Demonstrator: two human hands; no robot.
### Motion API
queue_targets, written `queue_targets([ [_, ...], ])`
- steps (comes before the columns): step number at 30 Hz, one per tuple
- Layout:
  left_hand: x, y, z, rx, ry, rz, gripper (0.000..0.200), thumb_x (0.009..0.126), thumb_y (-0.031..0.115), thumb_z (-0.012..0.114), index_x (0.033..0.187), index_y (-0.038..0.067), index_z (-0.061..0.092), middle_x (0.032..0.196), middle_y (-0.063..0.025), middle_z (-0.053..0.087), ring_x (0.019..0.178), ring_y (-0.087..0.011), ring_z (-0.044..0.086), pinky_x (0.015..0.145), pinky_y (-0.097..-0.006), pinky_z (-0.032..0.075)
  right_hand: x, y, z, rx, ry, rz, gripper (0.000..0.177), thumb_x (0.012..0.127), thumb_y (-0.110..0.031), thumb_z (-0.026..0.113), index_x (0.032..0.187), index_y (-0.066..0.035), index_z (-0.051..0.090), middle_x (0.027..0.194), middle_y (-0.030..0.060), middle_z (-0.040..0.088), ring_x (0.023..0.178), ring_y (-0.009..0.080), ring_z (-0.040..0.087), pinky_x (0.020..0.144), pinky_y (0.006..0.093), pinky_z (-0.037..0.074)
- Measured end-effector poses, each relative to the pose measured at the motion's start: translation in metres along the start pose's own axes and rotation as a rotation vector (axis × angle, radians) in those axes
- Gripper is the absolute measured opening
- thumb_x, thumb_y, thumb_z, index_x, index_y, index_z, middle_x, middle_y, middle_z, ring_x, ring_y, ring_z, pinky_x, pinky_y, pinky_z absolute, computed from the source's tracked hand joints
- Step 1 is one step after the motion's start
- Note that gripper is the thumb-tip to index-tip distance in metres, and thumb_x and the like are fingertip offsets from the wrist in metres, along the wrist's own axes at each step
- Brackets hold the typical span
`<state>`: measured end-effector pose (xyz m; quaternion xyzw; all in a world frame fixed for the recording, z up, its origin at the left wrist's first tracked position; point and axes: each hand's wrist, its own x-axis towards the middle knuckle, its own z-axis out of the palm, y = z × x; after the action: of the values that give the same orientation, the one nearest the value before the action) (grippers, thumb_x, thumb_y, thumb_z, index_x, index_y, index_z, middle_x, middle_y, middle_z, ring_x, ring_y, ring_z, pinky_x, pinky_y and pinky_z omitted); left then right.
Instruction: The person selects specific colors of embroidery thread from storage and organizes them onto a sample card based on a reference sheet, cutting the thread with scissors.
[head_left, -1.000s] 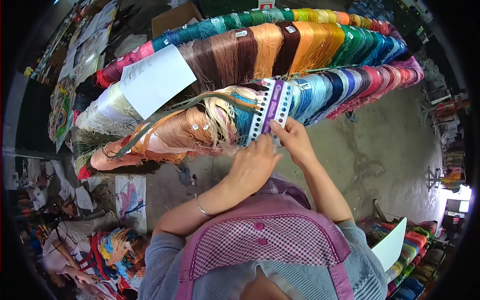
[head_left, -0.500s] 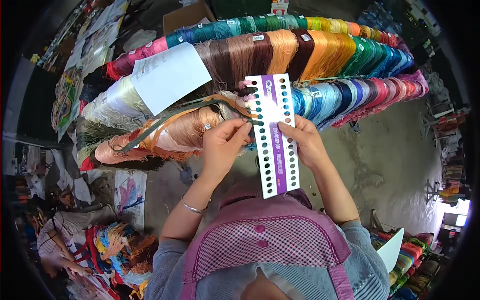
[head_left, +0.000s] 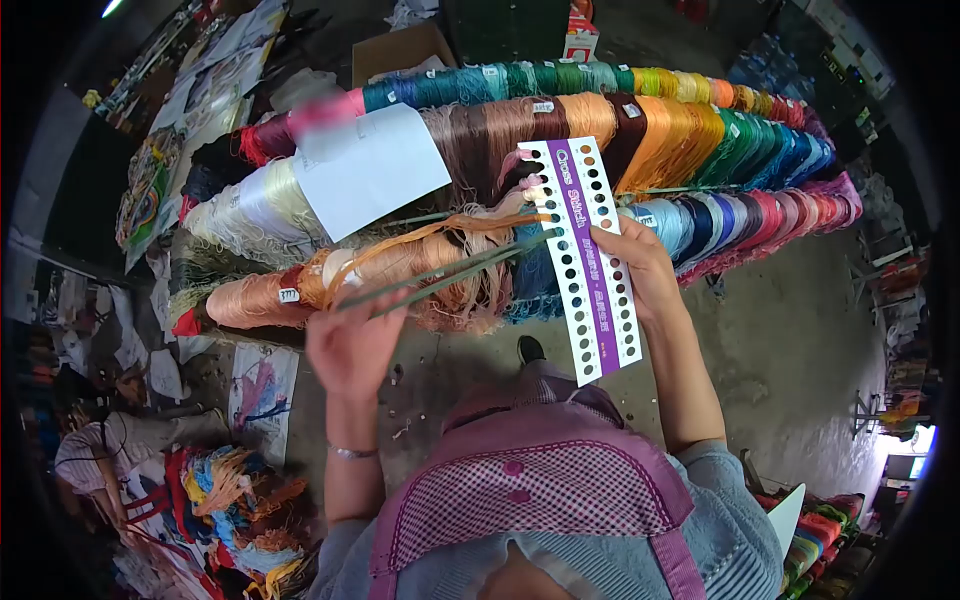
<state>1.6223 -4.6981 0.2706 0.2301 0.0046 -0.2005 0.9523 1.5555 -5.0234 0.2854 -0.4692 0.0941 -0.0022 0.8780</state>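
My right hand (head_left: 640, 262) grips the right edge of a white and purple thread card (head_left: 592, 330) with rows of punched holes, tilted in front of me. Short lengths of pink, dark and cream thread hang from its upper left holes, with an orange thread (head_left: 440, 228) below them. A dark green thread (head_left: 470, 266) stretches from a left-side hole to my left hand (head_left: 355, 345), which is closed around it and blurred by motion. Behind the card lie rows of coloured thread skeins (head_left: 560, 118).
A sheet of white paper (head_left: 385, 170) rests on the skeins at left. Beyond the racks stands a cardboard box (head_left: 400, 52). Another person (head_left: 105, 465) is at lower left beside a heap of mixed threads (head_left: 240, 500). More skeins (head_left: 825, 530) lie at lower right.
My left hand has drawn away from the card to the left and down, stretching the green thread. The card has shifted right and tilted slightly in my right hand.
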Motion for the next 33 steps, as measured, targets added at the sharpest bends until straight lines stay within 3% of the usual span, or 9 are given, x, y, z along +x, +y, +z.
queue_targets([
  [1,-0.009,0.012,-0.004,-0.024,-0.020,0.002,0.019,0.080,0.009,0.055,0.097,0.002,0.060,0.069,-0.0045,0.057,0.094,-0.0312,0.058,0.111,-0.0485,0.030,0.003,-0.004,0.001,-0.008,-0.002,-0.010,0.023,0.092,-0.007,0.055,0.111,0.007,0.057,0.095,0.0125,0.070,0.074,0.0142,0.069,0.066,0.0249,0.057],
  [2,-0.013,0.023,-0.020,-0.079,-0.127,0.020,0.012,0.085,0.014,0.053,0.091,0.004,0.058,0.062,0.0019,0.043,0.070,-0.0204,0.051,0.096,-0.0409,0.042,0.004,-0.009,0.004,-0.022,0.006,-0.005,0.023,0.092,-0.007,0.056,0.110,0.007,0.058,0.094,0.0122,0.070,0.073,0.0137,0.069,0.064,0.0245,0.057],
  [4,-0.029,0.056,-0.051,-0.142,-0.123,0.080,0.014,0.093,0.018,0.052,0.089,0.005,0.056,0.060,0.0049,0.035,0.059,-0.0102,0.038,0.070,-0.0289,0.040,0.009,-0.015,0.005,-0.044,0.009,-0.004,0.022,0.092,-0.007,0.056,0.110,0.006,0.058,0.094,0.0120,0.070,0.072,0.0133,0.069,0.064,0.0244,0.057],
  [10,-0.104,0.169,-0.149,0.678,0.203,0.197,0.011,0.096,0.016,0.057,0.089,0.008,0.053,0.063,0.0069,0.033,0.051,-0.0037,0.027,0.047,-0.0217,0.021,0.037,-0.030,-0.007,-0.159,0.039,-0.005,0.019,0.092,-0.007,0.057,0.107,0.005,0.057,0.087,0.0110,0.070,0.067,0.0138,0.069,0.058,0.0240,0.058],
  [17,-0.214,0.255,-0.241,0.985,0.975,0.252,0.014,0.095,0.023,0.061,0.085,0.013,0.058,0.065,0.0073,0.050,0.045,-0.0024,0.038,0.041,-0.0198,0.026,0.082,-0.037,-0.038,-0.309,0.104,-0.064,0.020,0.091,-0.008,0.058,0.107,0.003,0.058,0.090,0.0101,0.070,0.067,0.0120,0.068,0.061,0.0234,0.056],
  [21,-0.238,0.272,-0.272,1.231,0.862,0.110,0.015,0.093,0.024,0.063,0.084,0.012,0.063,0.063,0.0083,0.052,0.047,-0.0032,0.045,0.044,-0.0203,0.036,0.115,-0.031,-0.039,-0.442,0.136,-0.082,0.016,0.091,-0.011,0.058,0.101,0.000,0.063,0.087,0.0078,0.070,0.065,0.0116,0.067,0.058,0.0233,0.053],
  [27,-0.221,0.267,-0.285,1.488,0.742,-0.013,0.027,0.094,0.023,0.062,0.072,0.011,0.054,0.061,0.0080,0.044,0.050,-0.0042,0.035,0.045,-0.0227,0.024,0.137,-0.051,-0.033,-0.468,0.210,-0.061,0.025,0.091,-0.014,0.057,0.108,0.003,0.056,0.084,0.0101,0.069,0.060,0.0152,0.067,0.054,0.0268,0.056],
  [29,-0.221,0.274,-0.318,1.576,0.585,0.264,0.027,0.095,0.022,0.061,0.071,0.011,0.053,0.061,0.0077,0.043,0.053,-0.0045,0.036,0.048,-0.0232,0.027,0.144,-0.051,-0.041,-0.390,0.194,0.038,0.025,0.091,-0.014,0.057,0.108,0.004,0.056,0.083,0.0108,0.068,0.061,0.0162,0.067,0.054,0.0278,0.057],
  [33,-0.254,0.297,-0.331,1.584,0.886,0.306,0.027,0.093,0.022,0.062,0.073,0.005,0.054,0.062,0.0005,0.048,0.056,-0.0097,0.039,0.052,-0.0273,0.034,0.144,-0.043,-0.055,-0.299,0.244,0.093,0.024,0.091,-0.016,0.057,0.106,0.003,0.059,0.084,0.0115,0.069,0.063,0.0190,0.068,0.058,0.0311,0.057],
])
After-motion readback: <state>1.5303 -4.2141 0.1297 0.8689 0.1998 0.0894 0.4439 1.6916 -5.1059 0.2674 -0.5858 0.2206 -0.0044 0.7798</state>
